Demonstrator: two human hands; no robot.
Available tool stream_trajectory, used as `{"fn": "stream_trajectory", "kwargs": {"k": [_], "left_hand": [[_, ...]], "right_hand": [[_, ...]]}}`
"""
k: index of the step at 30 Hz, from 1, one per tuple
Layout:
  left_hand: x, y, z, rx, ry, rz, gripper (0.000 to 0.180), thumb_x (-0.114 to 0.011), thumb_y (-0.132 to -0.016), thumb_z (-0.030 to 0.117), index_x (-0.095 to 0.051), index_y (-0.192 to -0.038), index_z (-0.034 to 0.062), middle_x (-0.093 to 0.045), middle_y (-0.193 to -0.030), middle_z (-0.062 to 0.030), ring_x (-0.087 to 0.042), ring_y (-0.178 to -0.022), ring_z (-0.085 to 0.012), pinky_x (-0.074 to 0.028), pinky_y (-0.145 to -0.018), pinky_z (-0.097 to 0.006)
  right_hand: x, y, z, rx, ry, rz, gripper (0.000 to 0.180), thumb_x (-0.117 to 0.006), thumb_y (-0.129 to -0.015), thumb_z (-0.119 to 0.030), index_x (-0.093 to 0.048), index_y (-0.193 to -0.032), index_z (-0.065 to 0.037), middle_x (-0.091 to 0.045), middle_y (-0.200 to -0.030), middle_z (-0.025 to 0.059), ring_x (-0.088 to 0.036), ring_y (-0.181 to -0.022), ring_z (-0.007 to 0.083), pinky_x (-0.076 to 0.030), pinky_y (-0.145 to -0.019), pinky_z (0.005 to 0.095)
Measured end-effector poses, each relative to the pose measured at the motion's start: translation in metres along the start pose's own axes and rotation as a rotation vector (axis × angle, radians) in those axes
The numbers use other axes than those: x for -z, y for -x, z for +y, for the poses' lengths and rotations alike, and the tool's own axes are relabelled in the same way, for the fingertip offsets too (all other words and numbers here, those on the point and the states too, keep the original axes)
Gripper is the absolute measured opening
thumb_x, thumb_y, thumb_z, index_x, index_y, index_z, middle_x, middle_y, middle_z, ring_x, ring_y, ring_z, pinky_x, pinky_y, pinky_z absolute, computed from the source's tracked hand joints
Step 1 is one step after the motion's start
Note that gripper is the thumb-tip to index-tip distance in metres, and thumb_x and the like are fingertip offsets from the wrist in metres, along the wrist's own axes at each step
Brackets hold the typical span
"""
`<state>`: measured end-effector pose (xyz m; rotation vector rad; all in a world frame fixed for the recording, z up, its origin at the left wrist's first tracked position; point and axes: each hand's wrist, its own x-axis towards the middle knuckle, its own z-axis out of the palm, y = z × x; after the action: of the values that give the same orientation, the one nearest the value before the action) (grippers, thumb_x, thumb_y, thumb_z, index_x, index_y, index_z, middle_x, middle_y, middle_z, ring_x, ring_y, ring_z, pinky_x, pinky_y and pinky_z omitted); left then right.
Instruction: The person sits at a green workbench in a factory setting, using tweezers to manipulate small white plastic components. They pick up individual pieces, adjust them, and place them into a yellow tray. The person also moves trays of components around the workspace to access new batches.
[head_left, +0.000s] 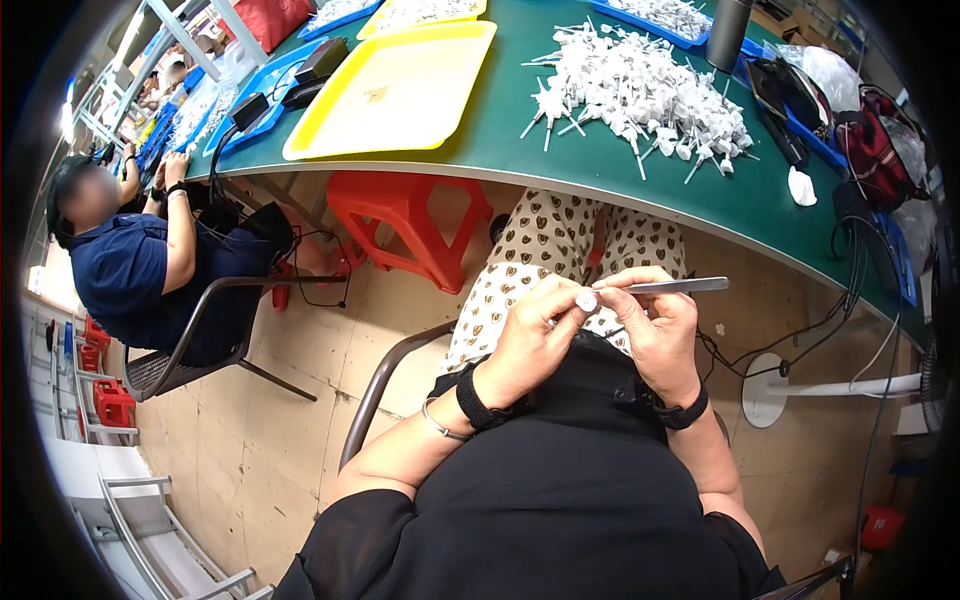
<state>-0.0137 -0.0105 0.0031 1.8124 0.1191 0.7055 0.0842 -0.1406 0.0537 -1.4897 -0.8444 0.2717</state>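
Note:
Over my lap, my left hand (pixel 535 335) pinches a small white round-ended piece (pixel 586 300) between thumb and fingertips. Close beside it, the closed fingers of my right hand (pixel 660 325) grip a slim flat metal tool (pixel 690 285). Its blunt end sticks out to the right; its other end is hidden by the fingers, so I cannot tell whether it is tweezers or a knife. On the green table ahead lies a large heap of small white plastic parts (pixel 640 90) with thin stems. They resemble the piece in my left hand, though most of that one is covered.
A yellow tray (pixel 400 95) lies at the edge of the green table (pixel 500 150), left of the heap. A dark bottle (pixel 729 35) and bags (pixel 880 140) stand right. Below are a red stool (pixel 400 215) and cables (pixel 800 335). A co-worker (pixel 130 250) sits left.

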Motion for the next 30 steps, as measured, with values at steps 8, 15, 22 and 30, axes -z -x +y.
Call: {"fn": "stream_trajectory", "kwargs": {"k": [8, 15, 22, 30], "left_hand": [[0.0016, -0.0012, 0.0031, -0.020, -0.052, -0.010, 0.014, -0.067, -0.087, -0.002, -0.068, -0.101, 0.0022, -0.064, -0.087, -0.0100, -0.063, -0.081, -0.0238, -0.051, -0.071, -0.032], [0.0023, -0.0027, 0.0051, -0.094, -0.130, 0.014, 0.015, -0.067, -0.086, -0.002, -0.068, -0.100, 0.0029, -0.064, -0.087, -0.0104, -0.063, -0.079, -0.0264, -0.051, -0.069, -0.033], [-0.0012, 0.0001, 0.0010, -0.062, -0.062, 0.023, 0.014, -0.067, -0.087, -0.001, -0.069, -0.100, 0.0028, -0.064, -0.087, -0.0100, -0.062, -0.078, -0.0255, -0.050, -0.069, -0.033], [-0.0015, 0.0006, 0.0011, -0.010, -0.018, 0.010, 0.012, -0.068, -0.087, 0.000, -0.070, -0.099, 0.0022, -0.064, -0.086, -0.0092, -0.062, -0.077, -0.0226, -0.050, -0.068, -0.031]], "right_hand": [[0.0018, -0.0015, -0.0005, -0.016, 0.016, -0.016, 0.006, -0.067, -0.090, 0.000, -0.068, -0.094, 0.004, -0.070, -0.084, 0.0074, -0.069, -0.077, 0.0142, -0.055, -0.070, 0.0256], [0.0004, -0.0006, 0.0006, -0.031, -0.017, -0.011, 0.006, -0.066, -0.091, 0.000, -0.067, -0.096, 0.003, -0.069, -0.084, 0.0067, -0.068, -0.077, 0.0119, -0.054, -0.069, 0.0249], [0.0026, -0.0002, -0.0003, -0.030, 0.019, -0.022, 0.005, -0.066, -0.090, 0.000, -0.066, -0.095, 0.003, -0.069, -0.082, 0.0064, -0.068, -0.075, 0.0118, -0.054, -0.067, 0.0242], [0.0029, -0.0012, -0.0025, -0.015, 0.032, -0.039, 0.006, -0.067, -0.089, 0.001, -0.066, -0.094, 0.004, -0.069, -0.081, 0.0065, -0.068, -0.074, 0.0131, -0.054, -0.065, 0.0247]]}}
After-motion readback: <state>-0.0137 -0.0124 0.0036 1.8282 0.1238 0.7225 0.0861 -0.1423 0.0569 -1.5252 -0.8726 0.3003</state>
